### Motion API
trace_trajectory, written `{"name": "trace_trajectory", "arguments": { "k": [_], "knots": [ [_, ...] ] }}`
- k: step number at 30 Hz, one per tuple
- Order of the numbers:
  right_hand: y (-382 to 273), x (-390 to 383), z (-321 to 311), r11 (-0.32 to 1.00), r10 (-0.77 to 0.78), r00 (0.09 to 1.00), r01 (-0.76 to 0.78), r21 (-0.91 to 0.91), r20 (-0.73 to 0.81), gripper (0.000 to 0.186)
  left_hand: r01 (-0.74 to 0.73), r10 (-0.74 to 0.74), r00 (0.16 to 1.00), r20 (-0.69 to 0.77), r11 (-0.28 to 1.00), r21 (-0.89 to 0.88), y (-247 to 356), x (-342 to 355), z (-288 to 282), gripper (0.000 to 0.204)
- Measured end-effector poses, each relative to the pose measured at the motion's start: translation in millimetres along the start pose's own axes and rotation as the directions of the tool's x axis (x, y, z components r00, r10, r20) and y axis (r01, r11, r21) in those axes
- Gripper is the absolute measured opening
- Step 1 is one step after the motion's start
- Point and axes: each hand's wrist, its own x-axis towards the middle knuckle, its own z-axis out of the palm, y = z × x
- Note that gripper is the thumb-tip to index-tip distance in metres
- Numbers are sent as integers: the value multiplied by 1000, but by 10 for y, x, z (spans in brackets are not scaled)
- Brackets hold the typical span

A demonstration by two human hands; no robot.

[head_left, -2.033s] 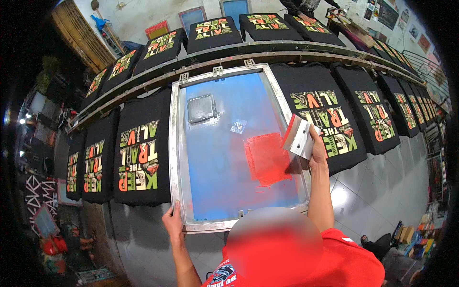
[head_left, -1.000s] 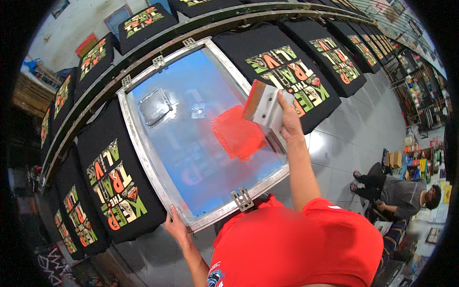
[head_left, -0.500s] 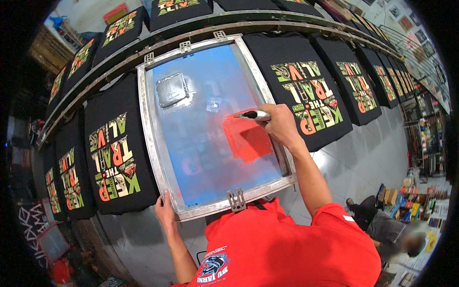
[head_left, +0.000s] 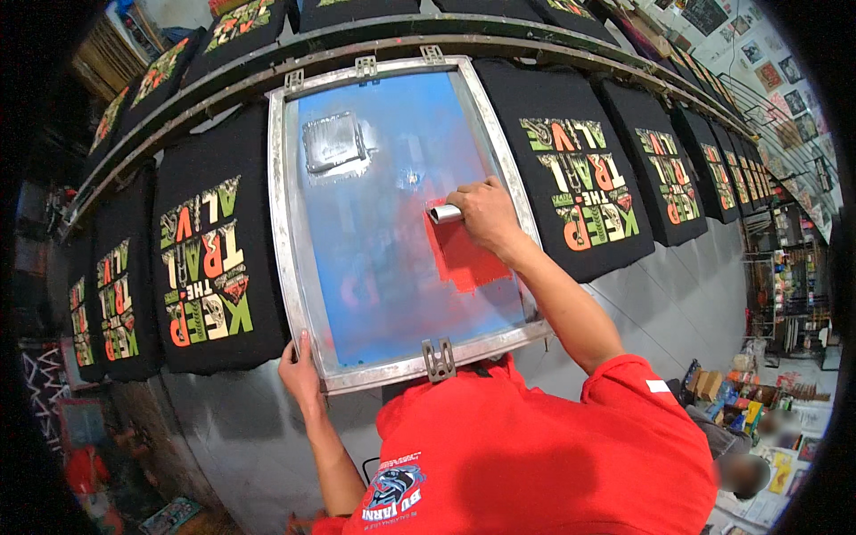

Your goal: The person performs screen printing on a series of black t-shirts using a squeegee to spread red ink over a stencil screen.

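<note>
A silk-screen printing frame with a metal rim and blue mesh lies in front of me. My right hand is closed round a small squeegee with a silvery handle. The squeegee is at the upper edge of a red ink patch on the mesh; its blade is hidden from view. My left hand grips the frame's near left corner, its thumb along the rim. A squarish patch of grey, glossy film sits at the mesh's far left.
Black printed T-shirts lie on boards to the left, with another black T-shirt just right of the frame. A long metal rail runs behind it. Clips sit on the rim. A person is at the lower right.
My right hand has shifted slightly left with the squeegee, which has turned so that its handle end faces left. My left hand keeps its grip on the frame. The whole view has shifted a little.
</note>
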Motion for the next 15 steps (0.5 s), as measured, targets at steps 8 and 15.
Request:
{"name": "trace_trajectory", "arguments": {
  "k": [8,15],
  "knots": [
    [-172,-693,-174,964,-265,961,262,53,81,11,-29,31,998,52,999,-26,-130,88,-16,50],
    [221,-760,-537,911,-412,889,401,93,202,20,-38,39,998,44,999,-24,-140,111,-38,50]
  ]
}}
